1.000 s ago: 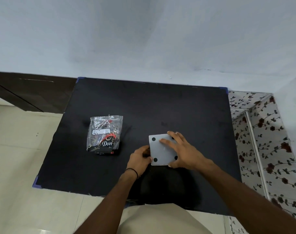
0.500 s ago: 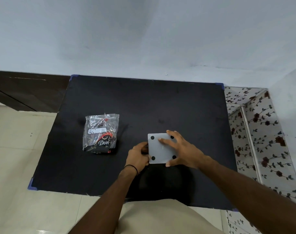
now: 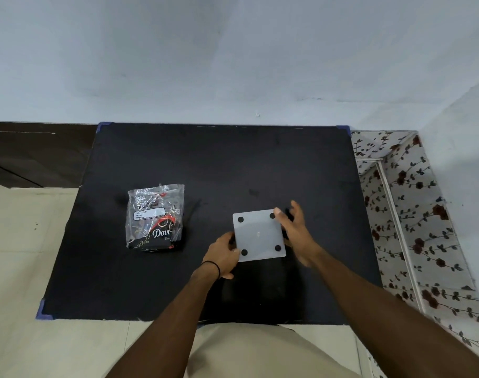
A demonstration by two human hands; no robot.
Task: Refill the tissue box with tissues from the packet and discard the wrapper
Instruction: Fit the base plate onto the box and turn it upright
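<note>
Since half a second ago the right hand (image 3: 297,236) has slid off the top of the tissue box (image 3: 258,236) to its right edge, fingers spread and loosely curled, thumb tip touching the far right corner. Whether it grips the box side cannot be told. Against the box's left edge, the left hand (image 3: 223,255) is curled closed on the near left corner; a thin black band (image 3: 213,267) circles that wrist.

One box is in view, its pale grey underside facing up with four black round feet, one near each corner. Its inside is hidden, so its contents cannot be told. One tissue packet (image 3: 155,218) lies well apart to the left: a clear, crinkled wrapper with a dark printed pack filling its lower half and a white label above.

Both sit on the black table (image 3: 219,165), the box near the middle and toward the near edge. Bare surface runs behind both things to the far edge, and between packet and box. Blue corner pieces show at three corners.
</note>
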